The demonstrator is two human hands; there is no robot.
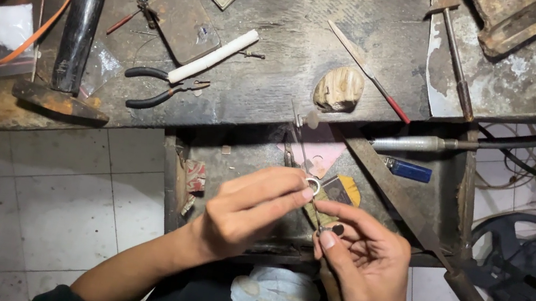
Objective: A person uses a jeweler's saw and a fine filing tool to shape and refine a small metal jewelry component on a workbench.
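The thin tool tip is too small to tell.

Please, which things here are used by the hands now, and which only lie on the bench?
In use:
- ring, pinched in left hand
- thin tool, held by right hand

Lying about:
- pliers
- white rod
- blue lighter
- hammer
- file

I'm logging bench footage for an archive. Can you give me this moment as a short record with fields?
Setting: worn workbench over a tiled floor
Left hand: fingertips pinch a small silver ring
Right hand: holds a thin tool up to the ring
On bench: black-handled pliers, white tube, file with red tip
In tray below: blue lighter
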